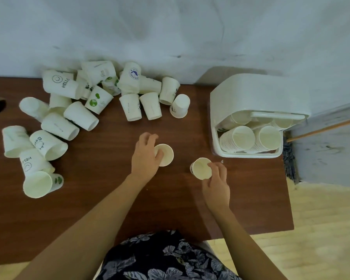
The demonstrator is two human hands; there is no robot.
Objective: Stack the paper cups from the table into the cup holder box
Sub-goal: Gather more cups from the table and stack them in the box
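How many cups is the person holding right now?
2. One cup is in the left hand at table centre; the other cup is in the right hand, just in front of the cup holder box.

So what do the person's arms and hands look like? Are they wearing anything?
Both arms are bare, with no sleeves showing in this view. The left hand and right hand have no gloves, and I can see no rings, watch or bracelet. Down at the bottom edge, the person wears dark clothing printed with pale grey flowers and leaves.
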